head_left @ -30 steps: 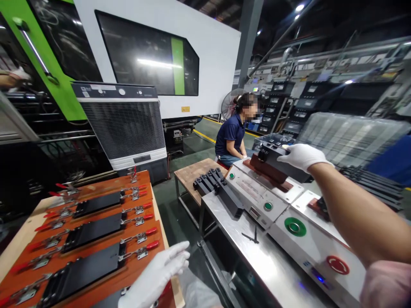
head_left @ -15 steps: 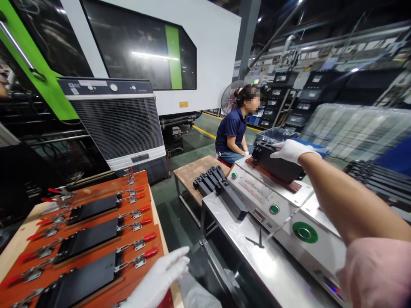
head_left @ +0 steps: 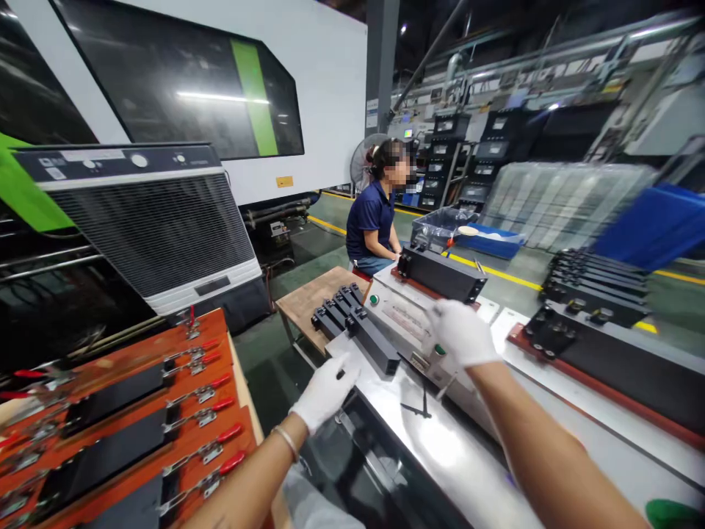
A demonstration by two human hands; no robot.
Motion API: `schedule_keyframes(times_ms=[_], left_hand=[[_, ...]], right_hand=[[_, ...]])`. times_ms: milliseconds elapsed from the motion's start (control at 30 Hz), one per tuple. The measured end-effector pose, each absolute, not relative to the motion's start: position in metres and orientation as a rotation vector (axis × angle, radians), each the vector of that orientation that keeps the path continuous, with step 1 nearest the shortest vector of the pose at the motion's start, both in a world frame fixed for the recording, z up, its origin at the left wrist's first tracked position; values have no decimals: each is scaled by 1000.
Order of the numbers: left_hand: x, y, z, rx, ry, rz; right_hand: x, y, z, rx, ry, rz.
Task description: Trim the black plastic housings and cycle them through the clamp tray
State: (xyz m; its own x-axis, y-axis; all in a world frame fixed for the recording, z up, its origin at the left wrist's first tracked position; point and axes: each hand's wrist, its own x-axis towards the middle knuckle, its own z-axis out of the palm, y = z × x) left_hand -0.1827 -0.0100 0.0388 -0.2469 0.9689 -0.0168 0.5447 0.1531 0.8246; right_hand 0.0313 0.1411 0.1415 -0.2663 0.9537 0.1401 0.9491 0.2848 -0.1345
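Observation:
My left hand (head_left: pixel 327 393), in a white glove, hangs over the near edge of the metal table (head_left: pixel 407 433). Its fingers reach forward, a little apart, with a small dark gap at the thumb. Close to it are several dark grey bars (head_left: pixel 374 342) with black end pieces. My gloved right hand (head_left: pixel 465 334) is at the front of the white machine box (head_left: pixel 399 316), by a green button (head_left: pixel 439 350); motion blurs its fingers. Behind it a long black part (head_left: pixel 443 273) rests on a reddish fixture. Thin black strips (head_left: pixel 418 408) lie on the metal.
On the left, an orange board (head_left: pixel 212 400) carries black panels and red-handled toggle clamps. Another black part (head_left: pixel 622 371) sits in a fixture at right, with stacked black parts (head_left: pixel 592 283) behind. A co-worker (head_left: pixel 371 213) sits beyond the wooden table (head_left: pixel 300 297). An air cooler (head_left: pixel 148 228) stands at left.
My right hand has left the black part on the fixture and come down towards the machine's front. My left hand has moved from beside the clamp board towards the grey bars. The view has turned right.

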Motion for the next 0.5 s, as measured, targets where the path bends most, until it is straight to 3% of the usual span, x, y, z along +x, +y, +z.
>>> schedule_keyframes(times_ms=[267,500], left_hand=[[-167,124,43,1865,2099,705],[-167,153,33,1907,2232,550]], right_hand=[[58,110,75,-1986,-2267,267],[54,116,59,-2030,-2243,187]])
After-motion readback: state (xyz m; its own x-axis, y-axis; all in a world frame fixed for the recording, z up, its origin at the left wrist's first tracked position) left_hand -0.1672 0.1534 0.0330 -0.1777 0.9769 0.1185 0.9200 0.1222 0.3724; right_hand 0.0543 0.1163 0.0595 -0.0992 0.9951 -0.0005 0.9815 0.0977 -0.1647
